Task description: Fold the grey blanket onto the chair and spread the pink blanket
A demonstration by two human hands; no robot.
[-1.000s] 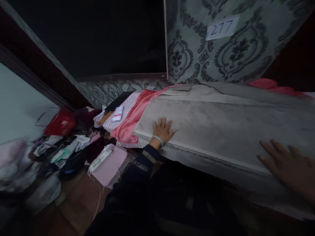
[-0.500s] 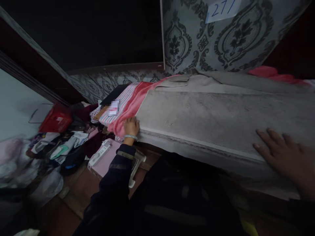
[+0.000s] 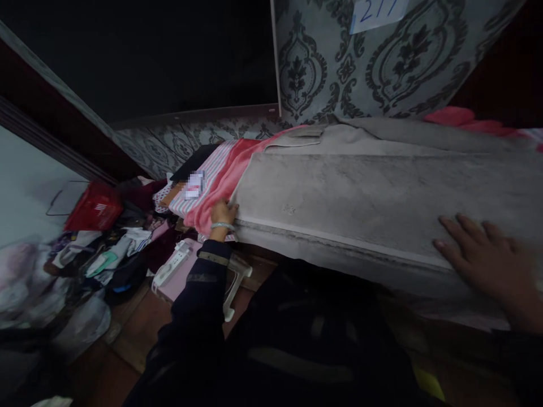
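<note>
- At the near right, the right hand [image 3: 487, 254] lies palm down with fingers spread, gripping nothing; even, gentle pressure there should steady the cloth.
- Near the left end, the left hand [image 3: 223, 212] bends its fingers at the cloth's front corner; whether they pinch the edge cannot be told. Drawing that corner outward, not upward, would likely flatten it best.
- Beneath the right hand and beside the left, the grey cloth [image 3: 352, 186] stretches lengthwise, its front edge hanging over.
- Past the left hand, a pink blanket [image 3: 231, 178] shows beyond the cloth's end; best not to drag it along.
- Farther back, loose folds [image 3: 348, 135] probably need smoothing, below a television [image 3: 148, 51] and patterned wall [image 3: 297, 73].
</note>
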